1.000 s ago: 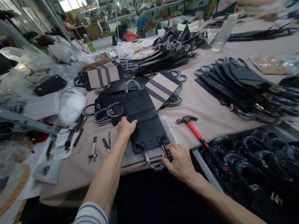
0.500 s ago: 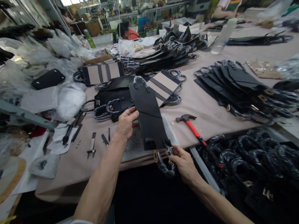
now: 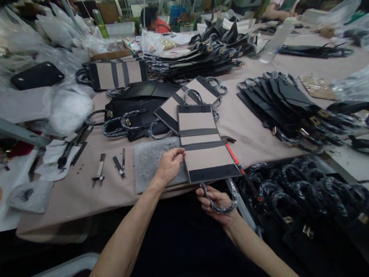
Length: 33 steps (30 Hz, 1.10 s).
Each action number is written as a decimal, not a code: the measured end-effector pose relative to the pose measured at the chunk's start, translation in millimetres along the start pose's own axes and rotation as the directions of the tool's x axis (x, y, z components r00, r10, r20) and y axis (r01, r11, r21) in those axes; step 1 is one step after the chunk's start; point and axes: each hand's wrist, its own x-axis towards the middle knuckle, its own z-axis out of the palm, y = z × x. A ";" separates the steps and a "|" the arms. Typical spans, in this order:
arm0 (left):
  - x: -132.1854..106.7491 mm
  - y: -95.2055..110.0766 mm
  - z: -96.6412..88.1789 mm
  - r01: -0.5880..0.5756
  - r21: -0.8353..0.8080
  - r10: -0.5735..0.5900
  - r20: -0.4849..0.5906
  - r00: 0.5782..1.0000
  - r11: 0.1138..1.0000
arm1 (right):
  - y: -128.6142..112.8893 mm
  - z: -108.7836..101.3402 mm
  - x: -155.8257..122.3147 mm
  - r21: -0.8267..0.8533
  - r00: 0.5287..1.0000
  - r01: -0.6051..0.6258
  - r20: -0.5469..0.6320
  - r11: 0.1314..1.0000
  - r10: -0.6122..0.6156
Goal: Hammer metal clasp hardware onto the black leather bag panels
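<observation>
A flat bag panel (image 3: 203,143), beige with black bands, lies open in front of me over the edge of a grey pad (image 3: 150,161). My left hand (image 3: 169,165) pinches its left edge near the middle fold. My right hand (image 3: 217,201) is below the table edge, palm up, fingers curled round the panel's wrapped loop handle (image 3: 221,204). A red-handled hammer (image 3: 239,161) lies partly hidden under the panel's right side.
More beige and black panels (image 3: 117,73) and black bags (image 3: 136,112) lie behind. Stacks of black pieces (image 3: 293,102) sit at right, a heap of handled bags (image 3: 310,191) lower right. Small tools (image 3: 101,168) lie left of the pad. Other people work at the far side.
The panel was lifted off the pad and turned over, so its beige face is up. My right hand dropped below the table edge with the handle; my left moved to the panel's left edge.
</observation>
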 end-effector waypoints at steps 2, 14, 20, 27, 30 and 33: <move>-9.3 -9.3 -2.6 0.030 -0.033 -0.031 -0.009 0.999 0.999 | 1.5 -3.3 0.3 -0.003 1.000 -0.007 -0.007 1.000 0.007; -20.4 -31.7 -1.3 0.026 -0.089 -0.033 -0.073 0.997 0.996 | 5.3 -5.9 3.5 0.013 0.999 -0.004 -0.037 1.000 0.005; -20.5 -30.2 -2.2 0.042 -0.092 -0.048 -0.062 0.997 0.995 | 3.9 1.1 3.1 -0.027 0.996 0.004 -0.085 1.000 -0.006; -19.1 -31.7 -2.9 0.044 -0.135 -0.054 -0.072 0.996 0.990 | 1.0 6.6 1.9 -0.130 0.988 0.023 -0.149 0.991 -0.043; -20.1 -29.7 -2.1 0.065 -0.173 -0.079 -0.077 0.994 0.983 | -2.0 14.0 -1.8 -0.227 0.978 0.047 -0.190 0.973 -0.092; -22.2 -21.8 -2.5 0.125 -0.250 -0.151 -0.086 0.985 0.960 | -12.0 33.1 -11.9 -0.412 0.934 0.114 -0.266 0.904 -0.239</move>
